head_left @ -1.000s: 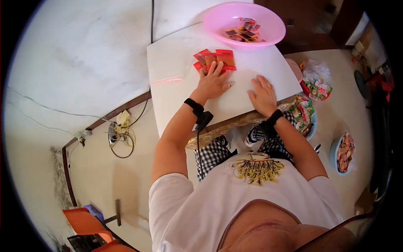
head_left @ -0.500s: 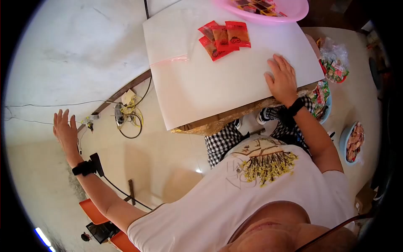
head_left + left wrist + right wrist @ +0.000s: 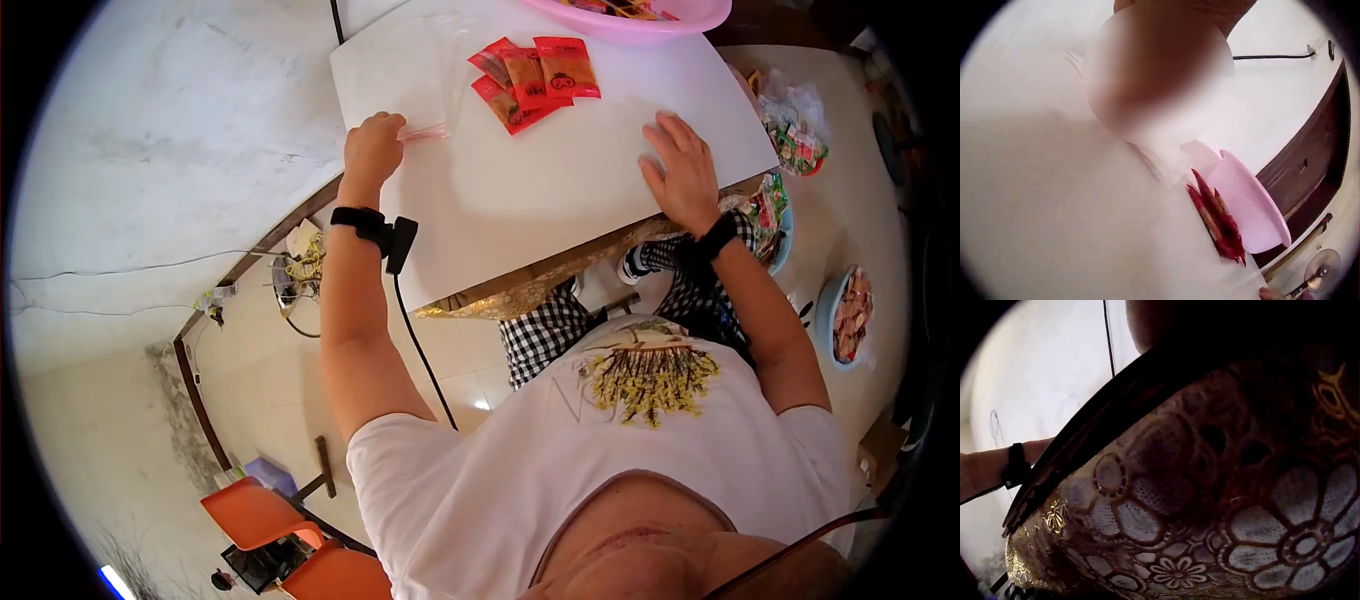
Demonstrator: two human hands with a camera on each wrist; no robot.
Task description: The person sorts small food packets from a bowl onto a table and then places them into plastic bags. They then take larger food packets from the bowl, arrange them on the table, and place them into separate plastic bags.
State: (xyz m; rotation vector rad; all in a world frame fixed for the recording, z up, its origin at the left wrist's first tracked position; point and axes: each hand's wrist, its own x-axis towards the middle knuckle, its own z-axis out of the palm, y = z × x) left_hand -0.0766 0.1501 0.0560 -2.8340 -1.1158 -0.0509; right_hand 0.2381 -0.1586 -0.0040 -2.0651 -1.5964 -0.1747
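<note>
On the white tabletop [image 3: 500, 200], my left hand [image 3: 374, 155] pinches the left end of a clear plastic bag [image 3: 430, 131] with a pink strip along its mouth. The fingers are curled there and cover part of the strip; in the left wrist view this hand is a blur. Right of the bag lie several red packets [image 3: 520, 90] with brown contents, overlapping in a loose pile. My right hand [image 3: 686, 175] rests flat near the table's right front edge, fingers relaxed, holding nothing.
A pink basin [image 3: 640, 28] with small packets stands at the table's far side. Patterned cloth [image 3: 1179, 506] hangs below the front edge. On the floor to the right are a blue basin [image 3: 828, 318] and bagged packets [image 3: 795, 120]. Orange chairs [image 3: 255, 512] stand at lower left.
My left hand left the red packets, swung out left past the table, then came back to the bag's strip. My right hand stays on the table. The head view has shifted.
</note>
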